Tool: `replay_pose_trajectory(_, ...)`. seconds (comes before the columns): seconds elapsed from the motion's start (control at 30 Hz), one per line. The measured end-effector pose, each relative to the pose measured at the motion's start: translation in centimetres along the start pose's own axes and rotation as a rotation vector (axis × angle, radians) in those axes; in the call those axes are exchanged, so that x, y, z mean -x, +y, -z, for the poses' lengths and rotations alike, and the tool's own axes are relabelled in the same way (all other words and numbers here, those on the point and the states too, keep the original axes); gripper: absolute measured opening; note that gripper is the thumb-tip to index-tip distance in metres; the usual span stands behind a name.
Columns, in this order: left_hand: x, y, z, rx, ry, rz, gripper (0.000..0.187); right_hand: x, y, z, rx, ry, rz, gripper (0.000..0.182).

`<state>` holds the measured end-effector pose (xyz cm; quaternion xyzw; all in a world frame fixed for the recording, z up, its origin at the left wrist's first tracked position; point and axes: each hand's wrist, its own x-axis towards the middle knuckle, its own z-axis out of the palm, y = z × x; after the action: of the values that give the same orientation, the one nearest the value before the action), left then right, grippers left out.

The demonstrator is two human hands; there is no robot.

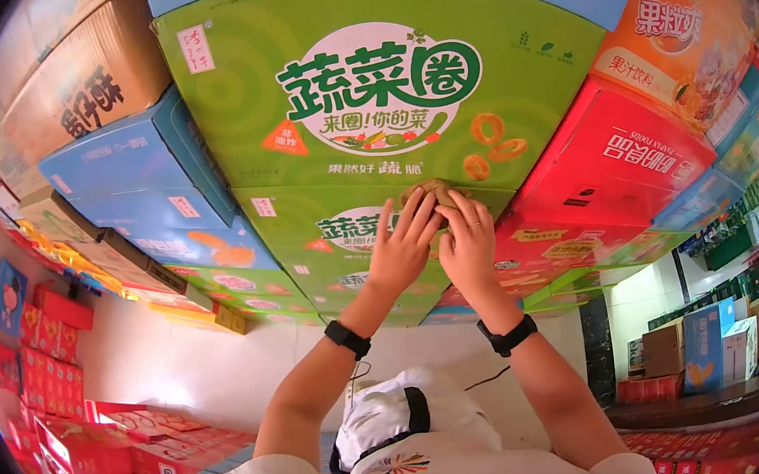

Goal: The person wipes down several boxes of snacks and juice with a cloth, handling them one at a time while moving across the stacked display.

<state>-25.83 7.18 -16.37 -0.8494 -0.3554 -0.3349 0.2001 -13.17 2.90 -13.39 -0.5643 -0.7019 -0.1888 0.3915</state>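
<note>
My left hand (399, 246) and my right hand (467, 234) meet at the seam between two stacked green cartons. Under the fingertips of both lies a crumpled brown cloth (428, 190), pressed against the carton and mostly covered by the fingers. The upper green carton (232, 132) is large, with white and green lettering and pictures of ring-shaped snacks. Below the seam, part of the lower green carton (280, 225) is behind my left hand. Each wrist wears a black band, and a ring shows on my right hand.
Blue cartons (132, 162) are stacked on the left; red cartons (608, 150) and an orange carton (674, 25) stand on the right. A white cap (404, 412) shows between my arms. Goods fill shelves (726, 403) at the far right, and red boxes (85, 448) sit lower left.
</note>
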Motion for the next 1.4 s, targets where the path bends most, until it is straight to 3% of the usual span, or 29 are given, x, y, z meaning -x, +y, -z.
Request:
replay_pose_trajectory(0.33, 2.4, -6.3, 3.2, -0.061, 0.028, 0.171, 0.037, -3.8, -6.4, -3.5, -0.056, -0.086, 0.134, 0.032)
replay_pose_trajectory(0.47, 2.5, -7.4, 4.5, 0.024, -0.054, 0.132, 0.042, -4.1, -7.2, -3.7, -0.060, -0.118, 0.119, 0.036)
replay_pose_trajectory(0.67, 1.2, -5.0, 4.1, 0.179, -0.023, 0.127, 0.046, -2.7, -3.7, -2.7, -0.090, -0.081, 0.184, 0.036)
replay_pose_trajectory(1.1, -5.0, 4.8, -0.6, 0.417, 0.009, -0.129, 0.044, 1.8, 3.5, 4.5, 0.155, -0.063, -0.216, 0.043)
replay_pose_trajectory(1.23, -5.8, 4.9, -1.0, 0.456, 0.042, -0.219, 0.044, 2.0, 3.7, 5.6, 0.143, -0.036, -0.248, 0.043)
replay_pose_trajectory(1.4, -5.5, 3.9, -0.1, 0.466, 0.061, -0.188, 0.048, 1.2, 3.2, 5.9, 0.167, 0.024, -0.182, 0.043)
